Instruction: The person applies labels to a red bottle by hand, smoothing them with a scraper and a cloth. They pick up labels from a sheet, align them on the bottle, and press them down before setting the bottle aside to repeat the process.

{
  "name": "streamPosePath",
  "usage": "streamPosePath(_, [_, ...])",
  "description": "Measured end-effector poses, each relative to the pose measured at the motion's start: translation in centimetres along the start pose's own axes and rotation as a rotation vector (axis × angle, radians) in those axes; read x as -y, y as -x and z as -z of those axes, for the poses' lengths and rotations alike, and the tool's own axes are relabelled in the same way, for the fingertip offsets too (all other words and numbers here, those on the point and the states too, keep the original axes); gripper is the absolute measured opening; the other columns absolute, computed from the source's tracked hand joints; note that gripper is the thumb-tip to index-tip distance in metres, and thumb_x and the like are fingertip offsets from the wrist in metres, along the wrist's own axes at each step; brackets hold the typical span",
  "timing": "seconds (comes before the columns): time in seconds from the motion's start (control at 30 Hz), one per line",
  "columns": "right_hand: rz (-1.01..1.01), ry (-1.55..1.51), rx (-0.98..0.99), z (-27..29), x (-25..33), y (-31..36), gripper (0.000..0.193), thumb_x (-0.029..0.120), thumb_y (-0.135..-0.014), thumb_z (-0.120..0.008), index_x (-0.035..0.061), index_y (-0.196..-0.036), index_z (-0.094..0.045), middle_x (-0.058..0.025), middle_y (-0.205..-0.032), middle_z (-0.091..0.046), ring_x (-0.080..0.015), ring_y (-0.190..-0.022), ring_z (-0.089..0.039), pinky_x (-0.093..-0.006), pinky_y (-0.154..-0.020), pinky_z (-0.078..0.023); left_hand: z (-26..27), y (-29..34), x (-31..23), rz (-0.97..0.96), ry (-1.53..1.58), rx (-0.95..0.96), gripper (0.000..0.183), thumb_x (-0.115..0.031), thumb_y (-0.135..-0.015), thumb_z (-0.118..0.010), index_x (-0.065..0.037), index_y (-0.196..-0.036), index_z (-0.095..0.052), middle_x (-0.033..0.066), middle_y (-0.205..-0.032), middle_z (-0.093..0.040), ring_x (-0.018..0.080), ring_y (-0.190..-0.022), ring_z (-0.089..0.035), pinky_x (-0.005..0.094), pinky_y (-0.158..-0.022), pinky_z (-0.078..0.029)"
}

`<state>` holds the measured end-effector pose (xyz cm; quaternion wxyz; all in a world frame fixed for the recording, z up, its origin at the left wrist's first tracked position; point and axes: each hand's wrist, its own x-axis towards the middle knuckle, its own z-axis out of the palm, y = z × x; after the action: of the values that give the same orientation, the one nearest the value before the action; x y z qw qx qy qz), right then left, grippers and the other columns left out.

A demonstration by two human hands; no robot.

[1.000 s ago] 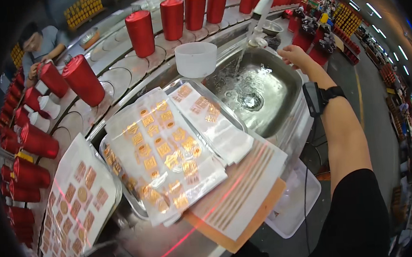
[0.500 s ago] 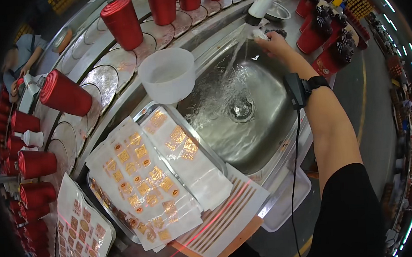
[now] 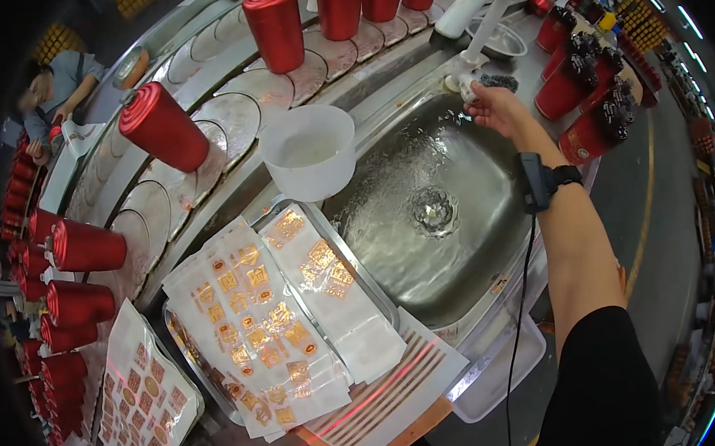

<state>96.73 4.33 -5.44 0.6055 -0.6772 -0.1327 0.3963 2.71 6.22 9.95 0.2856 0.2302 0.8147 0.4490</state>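
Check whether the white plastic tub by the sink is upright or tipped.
Upright: the white plastic tub stands with its open rim facing up and its round wall beneath, at the sink's edge.

No wording can be read with certainty. Square, character-like motifs are printed in gold on the white decal sheets (image 3: 255, 317), smaller reddish-brown ones on the decal stack (image 3: 148, 403) at lower left; a pale emblem is borne by a red container (image 3: 581, 138).
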Motion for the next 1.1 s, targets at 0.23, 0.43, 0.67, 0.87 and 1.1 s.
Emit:
streamPosePath(0.23, [0.186,0.216,-0.348,-4.6,-0.3,7.1,0.035,0.038,-0.094,-0.061,0.005,-0.106,-0.059,-0.0043,-0.083,-0.063,-0.0101,-0.062,-0.056,-0.0241,-0.052,-0.046,1.0,-5.8,3.2,-0.138,0.067,0.107,0.032,-0.026,-0.097,-0.049,-0.006,-0.121,-0.055,0.0078,-0.104,-0.058,0.0207,-0.09,-0.057,0.0327,-0.077,-0.048])
streamPosePath(0.43, [0.62,0.076,-0.128,-12.1,1.9,21.6,0.022,0.023,-0.095,-0.061,0.0043,-0.106,-0.06,-0.0016,-0.083,-0.064,-0.0056,-0.06,-0.052,-0.0205,-0.052,-0.042,3.6,-15.7,6.7,-0.443,0.236,0.245,0.035,-0.02,-0.099,-0.044,-0.008,-0.132,-0.05,0.0066,-0.116,-0.057,0.0188,-0.097,-0.058,0.0293,-0.08,-0.048])
streamPosePath(0.67, [0.789,0.248,0.481,-31.3,-4.2,45.9,0.031,0.015,-0.094,-0.062,0.0017,-0.122,-0.059,-0.0021,-0.09,-0.063,-0.0042,-0.073,-0.053,-0.0195,-0.063,-0.045,6.0,-23.0,12.3,-0.933,0.409,0.451,0.036,-0.018,-0.1,-0.046,-0.01,-0.135,-0.051,0.003,-0.11,-0.061,0.0156,-0.094,-0.061,0.0247,-0.076,-0.049])
streamPosePath(0.87, [0.781,0.336,0.933,-43.2,-12.8,60.2,0.051,0.017,-0.095,-0.063,0.0052,-0.141,-0.045,-0.0083,-0.117,-0.058,-0.011,-0.099,-0.055,-0.0278,-0.082,-0.051,9.7,-3.9,10.4,-0.576,0.506,1.163,0.028,-0.009,-0.092,-0.061,-0.003,-0.119,-0.057,0.0078,-0.105,-0.065,0.0141,-0.094,-0.064,0.0257,-0.079,-0.053])
streamPosePath(1.1, [0.607,0.108,0.986,-46.4,-17.4,66.2,0.035,0.018,-0.096,-0.061,0.0033,-0.127,-0.057,-0.0052,-0.107,-0.062,-0.0097,-0.098,-0.056,-0.0257,-0.086,-0.045,8.9,2.0,11.9,-0.742,0.424,1.379,0.017,-0.013,-0.095,-0.062,0.001,-0.106,-0.062,0.0046,-0.085,-0.069,0.005,-0.079,-0.06,0.0236,-0.068,-0.049])
